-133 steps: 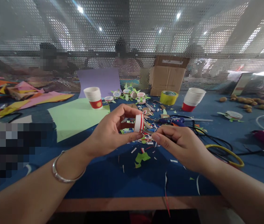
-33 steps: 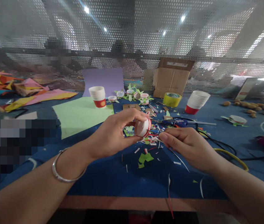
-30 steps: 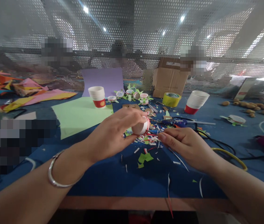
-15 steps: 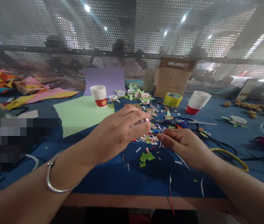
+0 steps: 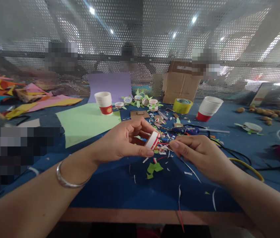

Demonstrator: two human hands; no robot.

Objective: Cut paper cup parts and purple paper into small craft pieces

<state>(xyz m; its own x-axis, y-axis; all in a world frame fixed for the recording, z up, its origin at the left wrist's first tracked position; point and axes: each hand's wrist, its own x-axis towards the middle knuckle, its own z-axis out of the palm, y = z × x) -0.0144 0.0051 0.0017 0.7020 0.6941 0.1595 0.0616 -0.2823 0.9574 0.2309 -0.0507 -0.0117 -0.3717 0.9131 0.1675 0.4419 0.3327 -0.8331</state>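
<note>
In the middle of the head view, my left hand (image 5: 125, 138) grips a short white round piece with red bands (image 5: 152, 141), which looks like the cut bottom of a paper cup. It is tilted, with its banded edge toward the right. My right hand (image 5: 196, 152) is closed, thumb and forefinger pinching the end of a thin red-and-white paper strip (image 5: 164, 143) that runs to the cup piece. Behind and below both hands lie paper scraps (image 5: 155, 168), white, red and green. Part of the strip is hidden by my right fingers.
Stacked paper cups (image 5: 103, 103) stand on a green sheet (image 5: 80, 122); another stack (image 5: 209, 109) leans at right. Several small paper turtles (image 5: 153, 105) sit behind, near yellow tape (image 5: 182, 105) and a cardboard box (image 5: 180, 87). A blue-handled tool (image 5: 185, 131) and cables (image 5: 229, 155) lie right.
My left hand has turned, bringing the cup piece into plain view where its back covered most of it before. The strip now shows stretched between both hands. My right hand has barely moved.
</note>
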